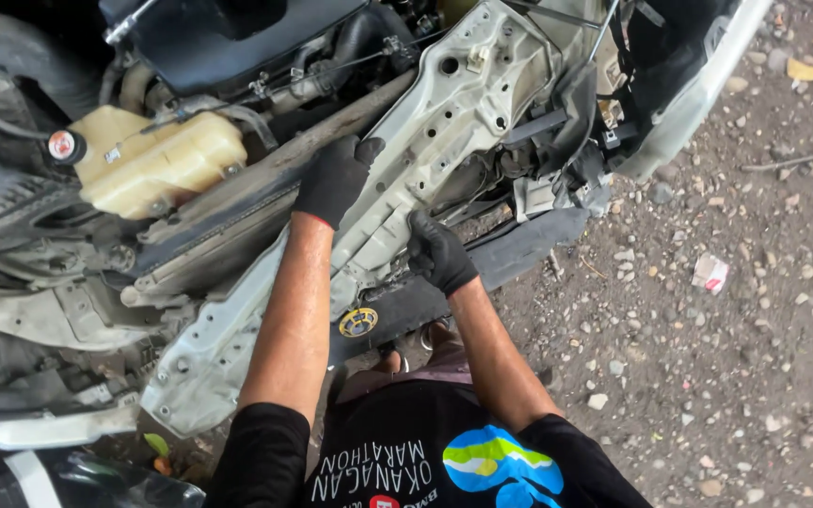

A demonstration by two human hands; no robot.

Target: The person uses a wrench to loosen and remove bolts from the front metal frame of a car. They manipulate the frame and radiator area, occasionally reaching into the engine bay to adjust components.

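Right hand (438, 250), black glove, fingers curled gripping lower edge of white panel (444, 132). Left hand (335, 177), gloved, fingers closed over panel's upper edge beside radiator (228, 221). Panel runs diagonally across the car's front. Farther: yellowish reservoir (157, 160), gravel (726, 329).

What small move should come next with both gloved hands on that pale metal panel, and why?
Probably ease the pale metal panel gently toward the body. The left hand grips its upper edge and the right hand its lower edge; whether any fasteners remain cannot be told.
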